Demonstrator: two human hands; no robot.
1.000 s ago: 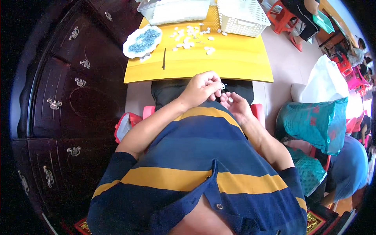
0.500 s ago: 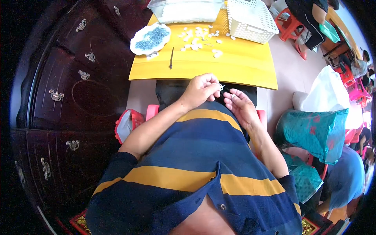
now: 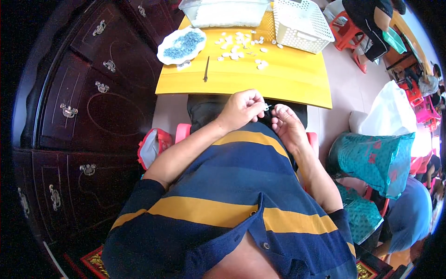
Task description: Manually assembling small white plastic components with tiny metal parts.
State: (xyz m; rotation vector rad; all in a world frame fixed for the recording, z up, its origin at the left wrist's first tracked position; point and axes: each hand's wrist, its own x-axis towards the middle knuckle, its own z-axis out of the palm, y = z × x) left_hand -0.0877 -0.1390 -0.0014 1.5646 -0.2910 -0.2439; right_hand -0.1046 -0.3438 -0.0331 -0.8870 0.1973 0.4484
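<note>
My left hand (image 3: 242,110) pinches a small white plastic piece (image 3: 267,107) between thumb and forefinger, just beyond the table's near edge and above my lap. Close beside it on the right, my right hand (image 3: 289,123) has thumb and fingertips pressed together, facing the piece. Whatever those fingertips hold is too small to make out. On the yellow table (image 3: 278,83) lie several loose small white pieces (image 3: 237,49). A scalloped white dish (image 3: 164,56) holds a heap of thin blue-grey bits (image 3: 186,44). A slim dark pointed tool (image 3: 206,69) lies between dish and near edge.
At the table's far side stand a clear tub (image 3: 223,21) of white pieces and a white perforated basket (image 3: 304,39). Dark drawers (image 3: 93,111) line the left. Teal sacks (image 3: 371,156) and a white bag (image 3: 392,111) fill the right, where other people (image 3: 411,214) sit.
My right hand has come up and left toward the white piece, its fingers closing from apart into a pinch. The left hand keeps its hold; the whole view has shifted slightly.
</note>
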